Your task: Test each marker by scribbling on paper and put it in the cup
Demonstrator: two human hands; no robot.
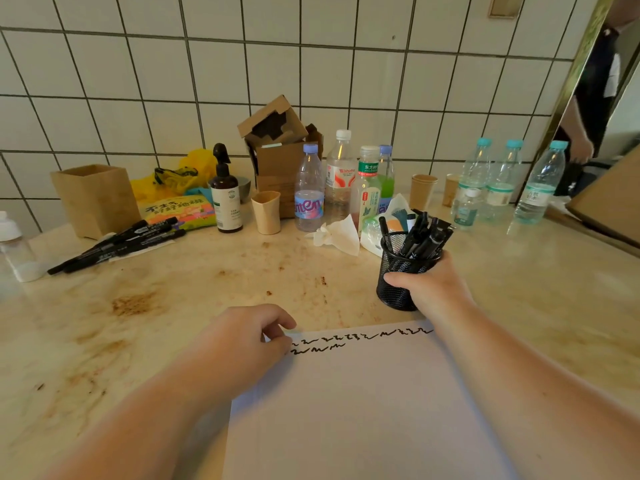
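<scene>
At the near edge of the counter [519,271], the left hand [242,344] pinches the scribbled paper's [363,410] top corner while the right hand [433,289] grips the marker-filled mesh cup [398,271], loose markers [117,245] lying far left, a "Watsons" bottle [341,174] behind.

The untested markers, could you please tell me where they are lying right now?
In the head view, the loose markers lie at the far left of the counter, just in front of the wooden box.
</scene>
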